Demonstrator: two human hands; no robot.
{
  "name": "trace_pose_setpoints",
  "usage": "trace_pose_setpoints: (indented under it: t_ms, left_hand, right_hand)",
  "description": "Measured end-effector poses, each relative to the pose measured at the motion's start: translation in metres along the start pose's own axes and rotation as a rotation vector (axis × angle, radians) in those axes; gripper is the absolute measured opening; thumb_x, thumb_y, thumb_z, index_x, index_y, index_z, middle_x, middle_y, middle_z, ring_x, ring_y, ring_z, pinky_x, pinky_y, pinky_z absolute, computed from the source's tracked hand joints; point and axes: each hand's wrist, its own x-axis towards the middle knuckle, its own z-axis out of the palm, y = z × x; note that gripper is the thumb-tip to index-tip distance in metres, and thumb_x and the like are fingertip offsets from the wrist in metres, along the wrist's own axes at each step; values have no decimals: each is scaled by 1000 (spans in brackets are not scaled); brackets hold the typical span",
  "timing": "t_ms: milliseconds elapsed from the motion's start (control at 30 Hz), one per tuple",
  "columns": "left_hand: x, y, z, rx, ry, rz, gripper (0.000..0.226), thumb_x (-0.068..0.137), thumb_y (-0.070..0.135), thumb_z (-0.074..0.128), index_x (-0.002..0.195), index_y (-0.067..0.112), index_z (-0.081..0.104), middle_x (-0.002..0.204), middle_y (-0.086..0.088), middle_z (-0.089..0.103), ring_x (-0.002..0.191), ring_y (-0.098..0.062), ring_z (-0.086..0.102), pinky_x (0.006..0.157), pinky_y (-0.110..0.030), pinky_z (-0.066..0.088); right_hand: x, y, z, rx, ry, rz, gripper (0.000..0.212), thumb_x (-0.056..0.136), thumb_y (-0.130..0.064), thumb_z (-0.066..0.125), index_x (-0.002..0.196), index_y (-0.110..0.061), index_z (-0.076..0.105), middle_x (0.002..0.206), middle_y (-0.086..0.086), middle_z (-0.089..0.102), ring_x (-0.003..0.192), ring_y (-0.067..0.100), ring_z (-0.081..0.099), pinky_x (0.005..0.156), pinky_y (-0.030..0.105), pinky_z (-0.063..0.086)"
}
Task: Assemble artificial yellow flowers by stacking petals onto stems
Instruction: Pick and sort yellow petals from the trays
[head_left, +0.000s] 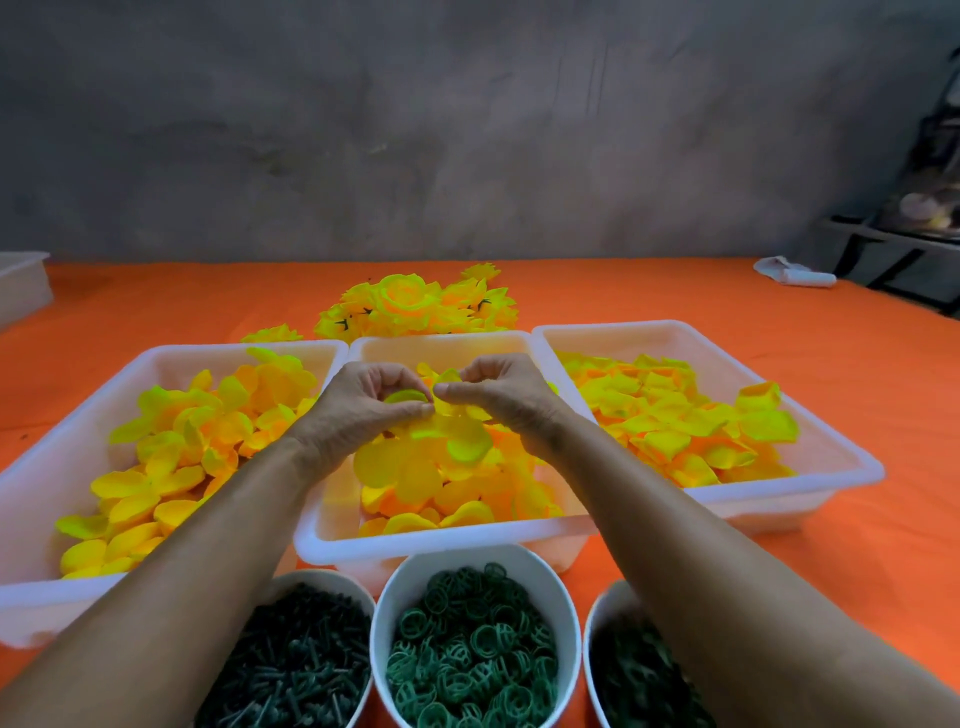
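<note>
Both hands meet above the middle white tray (332, 545) of yellow petals. My left hand (363, 405) pinches a yellow-green petal piece (404, 397) between thumb and fingertips. My right hand (498, 397) pinches another yellow petal (448, 402) right beside it, fingertips nearly touching the left ones. Whether a stem sits between the fingers is hidden. A pile of finished yellow flowers (421, 306) lies behind the trays.
White trays of petals stand left (62, 467) and right (852, 457). Three white cups at the front hold dark green stems (291, 660), green rings (472, 649) and dark green parts (639, 680). An orange cloth (779, 561) covers the table; a grey wall rises behind.
</note>
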Motion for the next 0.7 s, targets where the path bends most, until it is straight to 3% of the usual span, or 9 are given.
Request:
trace_pose_setpoints:
  t_ms: [167,233,300,367,467,567,633,700]
  left_hand:
    - [2,0,0,21,-17,1,7,81,1,69,80,8,67,71,-5,62,60,-9,52,52,-19,41]
    - [3,0,1,52,-49,3,7,82,0,68,81,7,67,70,-5,61,57,-6,52,52,-18,41]
    - [5,-1,3,109,-89,-12,9,83,0,67,81,9,67,68,-5,59,53,-2,50,48,-14,40]
    - [7,0,5,194,-139,-34,7,84,4,68,85,11,68,71,-4,60,52,-1,50,49,-13,40]
    - [11,2,8,384,-181,-6,11,83,13,71,93,13,69,93,-1,66,77,-6,58,68,-16,46]
    - [13,5,10,557,-142,-12,25,81,23,74,105,17,67,109,0,64,102,-14,58,92,-31,45]
    - [13,8,12,613,-111,-28,30,79,29,75,106,23,65,110,-2,62,105,-18,58,93,-34,45]
    - [14,13,15,641,-67,-21,31,78,34,75,106,25,65,113,-5,62,105,-20,57,90,-33,46]
  right_hand:
    - [-3,-9,-3,-156,-23,50,25,74,-14,79,64,-19,56,63,-4,50,58,9,45,49,22,34]
    - [-7,-10,-5,-215,-59,77,19,73,-19,80,79,-13,64,73,2,58,66,14,54,52,24,42]
    - [-13,-11,-10,-323,-95,72,41,71,-28,82,103,-5,67,99,10,67,90,21,63,72,34,54]
    - [-16,-16,-18,-379,-70,33,50,71,-31,81,111,-5,66,112,11,67,103,22,63,90,39,52]
    - [-18,-21,-46,-364,39,11,39,74,-21,80,107,-3,69,109,13,69,100,21,64,92,38,51]
    - [-27,-17,-89,-431,109,53,29,73,-10,78,101,-4,72,103,14,71,87,16,62,82,31,50]
    - [-38,-11,-118,-543,141,93,30,71,-7,78,100,-5,72,102,13,72,88,16,63,79,28,49]
    - [-47,-4,-144,-676,130,157,34,70,-7,79,103,-6,72,107,11,71,99,20,64,87,29,49]
